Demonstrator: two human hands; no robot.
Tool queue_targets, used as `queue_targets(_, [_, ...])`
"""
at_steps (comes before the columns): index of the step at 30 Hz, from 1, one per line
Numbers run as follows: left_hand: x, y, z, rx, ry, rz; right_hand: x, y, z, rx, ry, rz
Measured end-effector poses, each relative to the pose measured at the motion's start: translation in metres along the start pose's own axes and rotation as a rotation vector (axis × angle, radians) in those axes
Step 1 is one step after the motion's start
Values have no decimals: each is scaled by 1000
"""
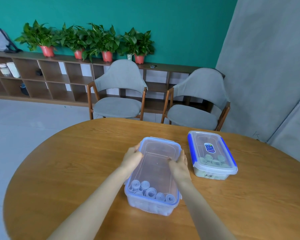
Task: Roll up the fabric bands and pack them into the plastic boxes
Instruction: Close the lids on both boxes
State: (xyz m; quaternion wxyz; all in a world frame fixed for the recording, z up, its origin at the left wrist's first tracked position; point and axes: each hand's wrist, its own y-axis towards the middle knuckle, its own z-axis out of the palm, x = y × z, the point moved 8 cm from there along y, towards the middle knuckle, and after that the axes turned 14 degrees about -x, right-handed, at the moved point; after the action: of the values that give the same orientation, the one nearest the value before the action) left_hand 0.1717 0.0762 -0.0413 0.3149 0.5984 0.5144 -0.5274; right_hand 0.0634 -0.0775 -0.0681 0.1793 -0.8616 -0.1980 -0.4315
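Observation:
A clear plastic box (151, 204) with a pale blue rim stands in the middle of the wooden table (73, 170). Several rolled pale fabric bands (151, 191) lie at its near end. Its clear lid (160, 153) rests on top. My left hand (132, 157) grips the lid's left edge. My right hand (178, 164) grips the right edge, fingers curled over the lid. To the right, a second clear box (212, 154) with dark blue latches is closed and holds several rolled greenish bands (213, 161).
Two grey chairs (119, 94) (197, 101) stand beyond the table's far edge. A low wooden shelf (47, 78) with potted plants (87, 40) runs along the teal wall. A grey wall (270, 66) is at the right.

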Motion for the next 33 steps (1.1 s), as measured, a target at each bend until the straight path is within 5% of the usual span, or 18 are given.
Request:
queue_targets(28, [27,16,2,-21,7,-47,-10,1,0,-17,254,108])
queue_targets(33, [35,-12,-13,-96,264,100,-7,0,-1,-13,234,94])
